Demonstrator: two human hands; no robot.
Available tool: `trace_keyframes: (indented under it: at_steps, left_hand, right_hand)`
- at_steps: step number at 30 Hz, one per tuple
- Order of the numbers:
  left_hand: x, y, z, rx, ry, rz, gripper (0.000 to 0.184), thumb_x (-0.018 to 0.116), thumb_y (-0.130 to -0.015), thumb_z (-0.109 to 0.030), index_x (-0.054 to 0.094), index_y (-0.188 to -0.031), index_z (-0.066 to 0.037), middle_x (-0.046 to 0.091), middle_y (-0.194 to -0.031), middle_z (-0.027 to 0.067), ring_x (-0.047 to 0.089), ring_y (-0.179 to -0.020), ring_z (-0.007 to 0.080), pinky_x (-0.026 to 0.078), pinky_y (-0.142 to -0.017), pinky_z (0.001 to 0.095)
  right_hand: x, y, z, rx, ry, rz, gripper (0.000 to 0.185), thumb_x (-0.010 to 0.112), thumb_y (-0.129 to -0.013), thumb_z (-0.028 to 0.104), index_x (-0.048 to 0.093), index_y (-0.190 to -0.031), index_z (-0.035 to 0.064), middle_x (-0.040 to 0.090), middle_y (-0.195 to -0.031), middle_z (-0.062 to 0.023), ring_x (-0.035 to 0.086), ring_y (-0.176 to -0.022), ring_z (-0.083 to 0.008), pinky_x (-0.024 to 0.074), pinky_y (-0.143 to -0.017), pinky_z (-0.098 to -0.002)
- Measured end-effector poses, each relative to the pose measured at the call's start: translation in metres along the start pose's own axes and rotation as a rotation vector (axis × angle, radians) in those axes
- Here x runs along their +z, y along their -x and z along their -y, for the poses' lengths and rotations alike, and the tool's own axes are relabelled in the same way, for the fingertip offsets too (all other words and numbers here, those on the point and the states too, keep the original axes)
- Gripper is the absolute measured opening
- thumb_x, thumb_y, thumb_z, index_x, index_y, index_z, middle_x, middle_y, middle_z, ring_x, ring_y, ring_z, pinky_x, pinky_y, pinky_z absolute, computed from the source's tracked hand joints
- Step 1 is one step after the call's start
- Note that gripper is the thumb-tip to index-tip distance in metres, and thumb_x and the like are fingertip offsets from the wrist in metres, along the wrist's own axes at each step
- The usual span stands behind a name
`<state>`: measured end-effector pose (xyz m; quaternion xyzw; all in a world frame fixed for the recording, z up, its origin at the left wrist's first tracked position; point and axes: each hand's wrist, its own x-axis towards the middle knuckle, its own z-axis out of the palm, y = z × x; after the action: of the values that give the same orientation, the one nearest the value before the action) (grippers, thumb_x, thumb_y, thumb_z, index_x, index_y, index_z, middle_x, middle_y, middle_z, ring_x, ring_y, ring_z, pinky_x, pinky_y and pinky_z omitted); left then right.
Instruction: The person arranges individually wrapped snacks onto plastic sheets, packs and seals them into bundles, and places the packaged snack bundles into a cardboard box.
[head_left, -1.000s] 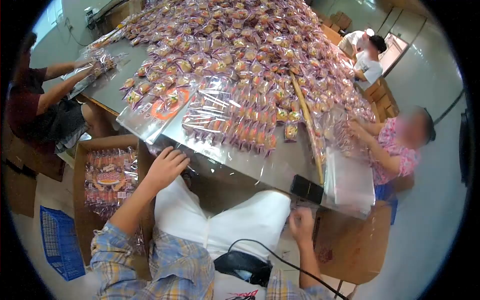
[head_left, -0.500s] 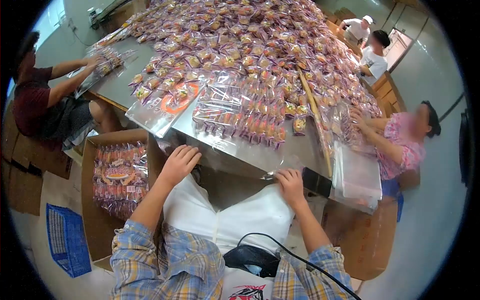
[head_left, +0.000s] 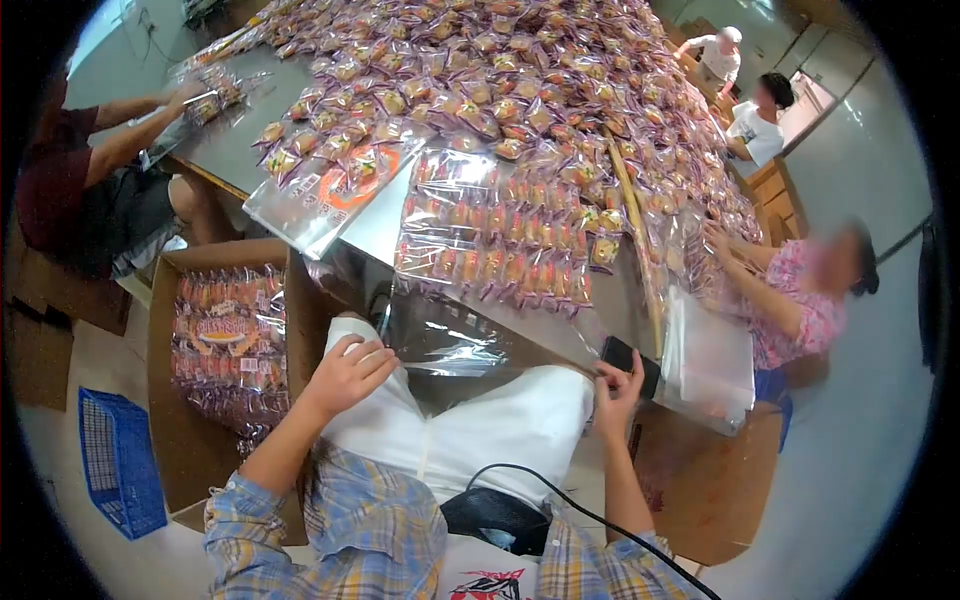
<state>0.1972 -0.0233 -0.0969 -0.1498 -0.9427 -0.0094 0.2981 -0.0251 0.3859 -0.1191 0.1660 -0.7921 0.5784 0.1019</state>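
Clear plastic film of a bag [head_left: 455, 345] spans the gap between my hands, below the table edge and over my lap. My left hand [head_left: 352, 375] is closed at the film's left edge, its fingers bent together over my left thigh. My right hand [head_left: 618, 388] pinches the film's right corner beside a black box-like object [head_left: 630, 362]. Above the film, a block of wrapped snacks in rows [head_left: 490, 240] lies under clear plastic at the table's front edge. The film's join with the block is hard to make out.
A large heap of wrapped snacks [head_left: 480, 80] covers the table [head_left: 610, 300] behind a wooden strip [head_left: 632, 220]. Flat bags [head_left: 710, 350] lie right, printed bags [head_left: 320, 205] left. An open carton [head_left: 300, 340] holds packed snacks; a blue basket [head_left: 120, 460] stands beside it. Co-workers sit on both sides.
Clear film now stretches between my hands below the snack block. My right hand has moved up from beside my thigh to the table edge and closed on the film's corner.
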Motion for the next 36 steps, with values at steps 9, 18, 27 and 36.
trace_keyframes:
  at_steps: [9, 18, 27, 36]
  left_hand:
    - [0.002, -0.013, -0.037, -0.182, 0.056, -0.192, 0.032, 0.072, -0.078, -0.007, 0.077, -0.109, -0.007, 0.073, -0.101, 0.0044, 0.072, -0.094, 0.0213, 0.053, -0.07, 0.0335]
    - [0.013, 0.012, -0.039, -0.34, 0.117, -0.127, 0.02, 0.068, -0.079, -0.003, 0.075, -0.096, -0.008, 0.073, -0.092, 0.0027, 0.074, -0.102, 0.0226, 0.055, -0.073, 0.0345]
    - [0.007, 0.024, -0.021, -0.414, 0.357, -0.259, 0.047, 0.076, -0.077, 0.003, 0.068, -0.123, -0.003, 0.078, -0.107, 0.0128, 0.078, -0.079, 0.0239, 0.06, -0.06, 0.0295]
    - [0.015, 0.037, -0.027, -0.909, 0.578, -0.49, 0.038, 0.057, -0.096, 0.01, 0.066, -0.131, 0.002, 0.071, -0.125, 0.0211, 0.074, -0.093, 0.0235, 0.059, -0.073, 0.032]
  right_hand:
    - [0.124, -0.026, 0.119, -0.546, 0.076, 0.77, 0.019, 0.068, -0.088, 0.002, 0.07, -0.107, 0.0058, 0.07, -0.106, -0.0135, 0.066, -0.098, -0.0346, 0.0532, -0.088, -0.0427]
    - [0.276, -0.034, 0.084, -0.637, 0.347, 0.809, 0.021, 0.059, -0.091, 0.007, 0.067, -0.111, 0.0099, 0.071, -0.102, -0.0151, 0.068, -0.095, -0.0375, 0.0549, -0.083, -0.0496]
    - [0.26, -0.036, 0.095, -0.559, 0.351, 0.93, 0.012, 0.064, -0.088, 0.008, 0.064, -0.1, 0.0075, 0.067, -0.1, -0.0135, 0.065, -0.097, -0.0361, 0.0513, -0.084, -0.0503]
    - [0.132, -0.032, 0.039, -0.64, 0.518, 0.695, 0.045, 0.071, -0.085, 0.02, 0.063, -0.128, 0.0095, 0.062, -0.132, -0.0113, 0.057, -0.124, -0.0337, 0.0463, -0.103, -0.0471]
